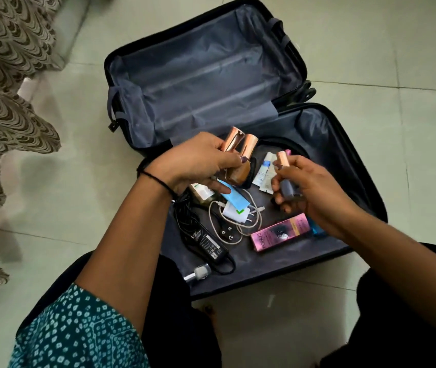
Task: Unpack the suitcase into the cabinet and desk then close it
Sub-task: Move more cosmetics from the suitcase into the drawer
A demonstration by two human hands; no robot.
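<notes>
A black suitcase lies open on the tiled floor, its far half bare. Above the near half, my left hand grips two nail polish bottles with rose-gold caps, one of them brown. My right hand holds a grey nail polish bottle with a rose-gold cap. In the near half lie a pink Pond's box, a black laptop adapter with cable, a white charger with cord, a blue tube, white sachets and a silver-capped bottle.
A patterned curtain or bedcover hangs at the left. Pale floor tiles surround the suitcase. My knees in black trousers flank its near edge.
</notes>
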